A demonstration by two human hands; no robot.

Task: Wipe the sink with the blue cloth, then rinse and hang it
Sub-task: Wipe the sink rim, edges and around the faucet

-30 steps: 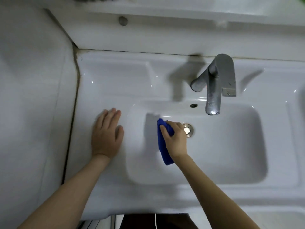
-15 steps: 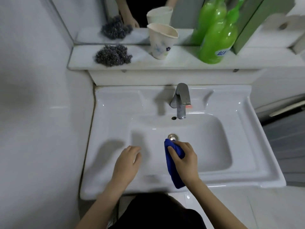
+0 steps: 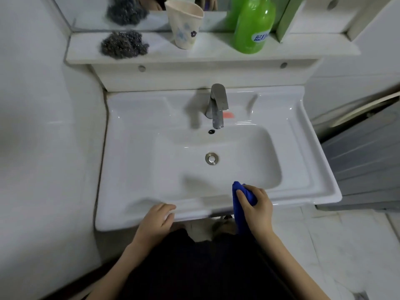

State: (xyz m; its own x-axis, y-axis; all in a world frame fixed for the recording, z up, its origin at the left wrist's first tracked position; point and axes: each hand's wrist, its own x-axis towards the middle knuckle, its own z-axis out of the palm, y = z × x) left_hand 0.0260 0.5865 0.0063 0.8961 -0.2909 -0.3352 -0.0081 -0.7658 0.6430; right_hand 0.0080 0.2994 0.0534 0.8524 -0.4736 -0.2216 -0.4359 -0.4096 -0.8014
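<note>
Sink [image 3: 129, 148]: white, glazed, smooth, high gloss, with bright highlights along its back edge.
Faucet [image 3: 217, 105]: grey metal, brushed, dull sheen.
Drain ring [image 3: 211, 158]: polished metal.
Blue cloth [image 3: 239, 217], at the sink's front edge: soft fabric, matt.
Shelf [image 3: 216, 55]: white, smooth, low sheen.
Scourer [image 3: 124, 45], shelf's left end: coarse grey wire tangle (faintly glinting).
Cup [image 3: 185, 24]: cream, matt, printed flowers.
Bottle [image 3: 253, 27]: green translucent plastic, glossy.

White tiled walls [image 3: 43, 126], pale marbled floor [image 3: 346, 245], white shelf [image 3: 216, 53] beneath a mirror [image 3: 91, 17].
</note>
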